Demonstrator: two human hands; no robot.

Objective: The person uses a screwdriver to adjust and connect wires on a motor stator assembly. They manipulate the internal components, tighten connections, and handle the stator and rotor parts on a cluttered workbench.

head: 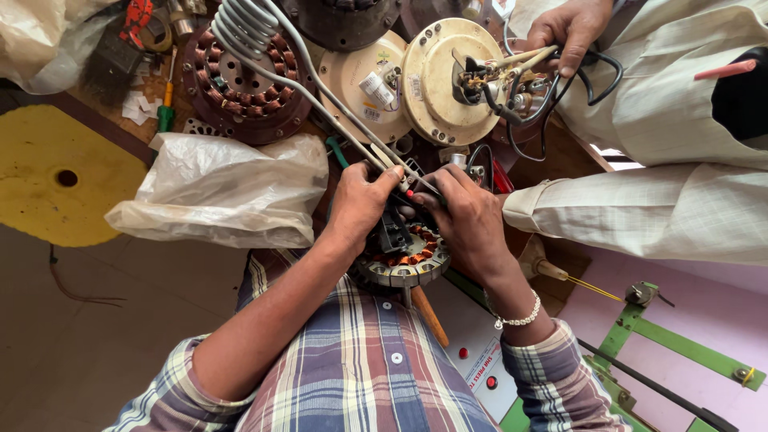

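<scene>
A round fan stator [402,260] with copper windings sits just below my hands, close to my checked shirt. My left hand [360,204] pinches the end of a bundle of grey sleeved wires [320,88] that runs up to a coil at the top. My right hand [468,216] grips the same wire ends beside it, over a small black terminal block [394,232]. Both hands touch each other above the stator.
Another person in a pale shirt has a hand [566,32] on black wires at a cream motor cover [448,80]. A second wound stator [244,84] lies top left. A crumpled plastic bag [224,188], a yellow disc [56,172], a green frame [664,344].
</scene>
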